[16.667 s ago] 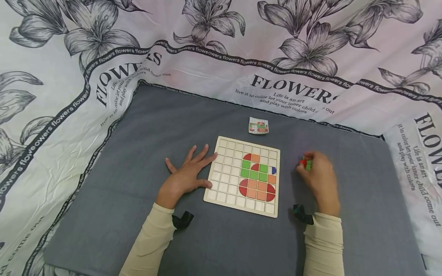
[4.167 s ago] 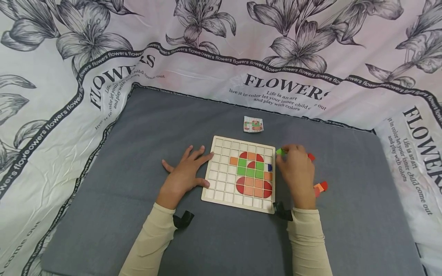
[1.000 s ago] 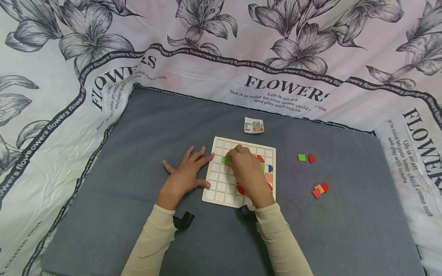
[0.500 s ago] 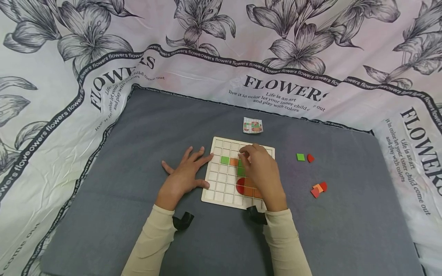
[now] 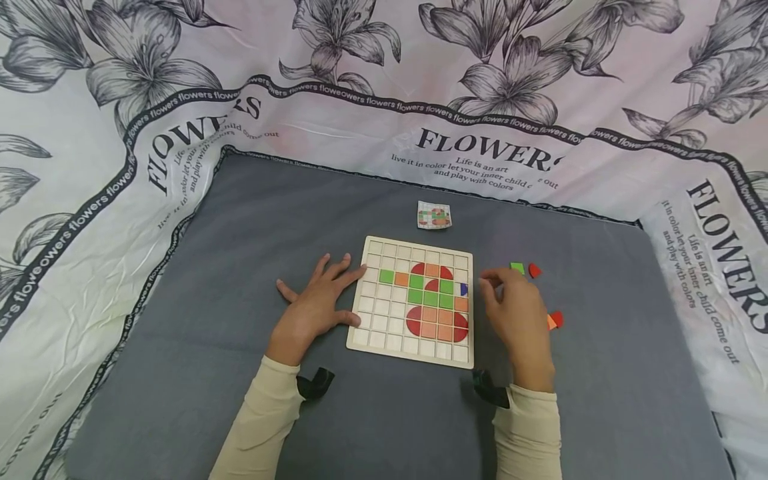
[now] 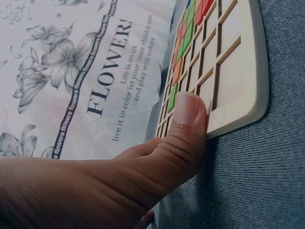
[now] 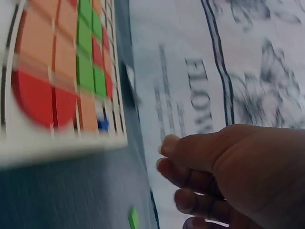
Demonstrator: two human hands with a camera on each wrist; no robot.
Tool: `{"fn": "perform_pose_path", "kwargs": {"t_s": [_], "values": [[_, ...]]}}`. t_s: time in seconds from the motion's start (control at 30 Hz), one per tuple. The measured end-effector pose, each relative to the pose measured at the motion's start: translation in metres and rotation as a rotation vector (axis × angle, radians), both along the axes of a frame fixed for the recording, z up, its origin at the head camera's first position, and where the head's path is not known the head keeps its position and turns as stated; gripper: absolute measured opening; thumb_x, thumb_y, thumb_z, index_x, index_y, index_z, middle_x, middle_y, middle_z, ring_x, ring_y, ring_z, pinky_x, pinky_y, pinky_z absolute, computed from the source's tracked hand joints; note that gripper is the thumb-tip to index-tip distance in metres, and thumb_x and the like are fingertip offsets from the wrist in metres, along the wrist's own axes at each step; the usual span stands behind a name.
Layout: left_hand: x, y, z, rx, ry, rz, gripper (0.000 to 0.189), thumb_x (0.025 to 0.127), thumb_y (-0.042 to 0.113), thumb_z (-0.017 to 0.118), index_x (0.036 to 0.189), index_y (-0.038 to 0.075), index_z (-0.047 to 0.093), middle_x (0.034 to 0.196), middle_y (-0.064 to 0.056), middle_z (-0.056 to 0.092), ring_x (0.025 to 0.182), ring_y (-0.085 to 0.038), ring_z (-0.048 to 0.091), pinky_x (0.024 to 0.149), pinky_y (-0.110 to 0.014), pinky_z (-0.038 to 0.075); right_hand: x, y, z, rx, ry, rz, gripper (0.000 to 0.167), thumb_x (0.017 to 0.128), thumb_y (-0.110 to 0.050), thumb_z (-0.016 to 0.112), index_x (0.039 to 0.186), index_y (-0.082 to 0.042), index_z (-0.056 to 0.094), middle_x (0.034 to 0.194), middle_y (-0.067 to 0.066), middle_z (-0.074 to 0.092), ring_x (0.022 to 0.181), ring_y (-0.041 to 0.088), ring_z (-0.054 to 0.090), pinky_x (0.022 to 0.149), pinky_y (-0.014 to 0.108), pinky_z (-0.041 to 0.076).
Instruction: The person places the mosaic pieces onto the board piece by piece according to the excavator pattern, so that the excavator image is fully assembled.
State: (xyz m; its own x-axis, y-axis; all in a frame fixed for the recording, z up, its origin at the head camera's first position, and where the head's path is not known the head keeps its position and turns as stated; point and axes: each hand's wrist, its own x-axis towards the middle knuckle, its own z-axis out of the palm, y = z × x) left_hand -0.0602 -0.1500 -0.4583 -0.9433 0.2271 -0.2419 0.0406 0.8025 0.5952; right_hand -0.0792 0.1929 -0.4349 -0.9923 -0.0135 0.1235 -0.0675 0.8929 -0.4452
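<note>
A square wooden grid board (image 5: 414,360) lies mid-table, its right half filled with red, orange and green tiles and a blue half-round piece (image 5: 464,289). A green tile (image 5: 387,277) sits left of an orange tile (image 5: 401,279) in the third row. My left hand (image 5: 309,317) lies spread at the board's left edge; its thumb (image 6: 183,126) touches the rim in the left wrist view. My right hand (image 5: 519,320) is off the board's right side, fingers loosely bent, nothing between thumb and forefinger. Just beyond it are a loose green tile (image 5: 517,267) and a red rounded tile (image 5: 535,270).
Behind the board lies a small pattern card (image 5: 434,215). More loose tiles (image 5: 557,320), red and orange, are partly hidden behind my right hand. Grey cloth covers the table (image 5: 252,220), and a flower-printed curtain (image 5: 336,133) hangs along its back and sides.
Over the earlier frames, orange, red and green tiles came onto the board, and the loose pile got spread out. My right hand has since moved right, off the board; the left stayed put.
</note>
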Motion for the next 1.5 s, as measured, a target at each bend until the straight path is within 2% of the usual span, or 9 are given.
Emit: {"fn": "perform_pose_path", "kwargs": {"t_s": [0.23, 0.37, 0.47, 0.73, 0.9, 1.07, 1.27, 1.5], "values": [[0.0, 0.0, -0.001, -0.004, -0.017, -0.01, 0.1, 0.078, 0.039, 0.088, 0.166, 0.033, 0.04, 0.176, -0.001, 0.023, 0.165, -0.032, -0.001, 0.099, -0.093, -0.018, 0.024, 0.051, 0.0, 0.039, -0.004, -0.156, 0.023, 0.103, -0.022, 0.07, 0.117, -0.005, 0.076, 0.101, 0.013, 0.073, 0.077, 0.027, 0.064, 0.059, 0.038, 0.046], [-0.001, -0.001, -0.002, -0.001, -0.018, -0.012, 0.1, 0.078, 0.039, 0.087, 0.166, 0.032, 0.039, 0.176, -0.001, 0.023, 0.165, -0.033, -0.001, 0.098, -0.093, -0.018, 0.037, 0.069, -0.004, 0.061, -0.067, -0.287, 0.031, 0.104, -0.033, 0.067, 0.12, -0.008, 0.076, 0.104, 0.013, 0.075, 0.079, 0.031, 0.068, 0.056, 0.041, 0.048], [-0.001, -0.001, -0.002, -0.001, -0.017, -0.012, 0.1, 0.078, 0.039, 0.087, 0.166, 0.032, 0.039, 0.177, -0.001, 0.022, 0.165, -0.033, -0.001, 0.098, -0.093, -0.018, 0.044, 0.078, -0.006, 0.074, -0.126, -0.356, 0.036, 0.105, -0.04, 0.064, 0.119, -0.009, 0.076, 0.107, 0.014, 0.076, 0.081, 0.035, 0.069, 0.053, 0.043, 0.048], [-0.001, -0.001, -0.001, -0.007, -0.011, -0.007, 0.1, 0.078, 0.039, 0.088, 0.166, 0.033, 0.039, 0.176, 0.0, 0.022, 0.165, -0.033, -0.001, 0.098, -0.093, -0.018, 0.051, 0.083, -0.015, 0.108, -0.18, -0.441, 0.042, 0.099, -0.054, 0.066, 0.098, -0.012, 0.071, 0.093, 0.012, 0.075, 0.08, 0.041, 0.068, 0.053, 0.05, 0.045], [-0.002, 0.0, -0.001, -0.011, -0.017, -0.003, 0.1, 0.079, 0.039, 0.088, 0.166, 0.034, 0.039, 0.177, 0.0, 0.022, 0.165, -0.032, -0.001, 0.099, -0.093, -0.018, 0.051, 0.081, -0.02, 0.109, -0.195, -0.442, 0.045, 0.097, -0.055, 0.07, 0.099, -0.01, 0.069, 0.092, 0.014, 0.074, 0.078, 0.043, 0.068, 0.054, 0.054, 0.045], [-0.001, 0.0, 0.0, -0.011, -0.016, -0.002, 0.1, 0.078, 0.038, 0.088, 0.166, 0.034, 0.039, 0.176, 0.0, 0.023, 0.165, -0.032, -0.001, 0.098, -0.093, -0.018, 0.049, 0.08, -0.021, 0.099, -0.196, -0.432, 0.032, 0.096, -0.041, 0.075, 0.099, -0.009, 0.07, 0.094, 0.015, 0.075, 0.082, 0.048, 0.068, 0.055, 0.057, 0.046], [0.0, 0.0, 0.0, -0.003, -0.012, 0.001, 0.101, 0.077, 0.039, 0.088, 0.165, 0.033, 0.04, 0.176, 0.0, 0.023, 0.165, -0.032, -0.001, 0.099, -0.092, -0.018, 0.045, 0.075, -0.019, 0.091, -0.196, -0.416, 0.019, 0.091, -0.028, 0.071, 0.102, -0.012, 0.073, 0.095, 0.019, 0.074, 0.087, 0.053, 0.067, 0.059, 0.062, 0.048], [0.0, 0.0, 0.0, -0.008, -0.017, 0.002, 0.1, 0.078, 0.039, 0.087, 0.166, 0.034, 0.039, 0.176, 0.001, 0.022, 0.165, -0.032, -0.001, 0.099, -0.092, -0.018, 0.044, 0.062, -0.017, 0.089, -0.145, -0.337, 0.028, 0.091, -0.018, 0.073, 0.114, -0.003, 0.071, 0.111, 0.022, 0.073, 0.099, 0.05, 0.068, 0.072, 0.065, 0.051]]}}
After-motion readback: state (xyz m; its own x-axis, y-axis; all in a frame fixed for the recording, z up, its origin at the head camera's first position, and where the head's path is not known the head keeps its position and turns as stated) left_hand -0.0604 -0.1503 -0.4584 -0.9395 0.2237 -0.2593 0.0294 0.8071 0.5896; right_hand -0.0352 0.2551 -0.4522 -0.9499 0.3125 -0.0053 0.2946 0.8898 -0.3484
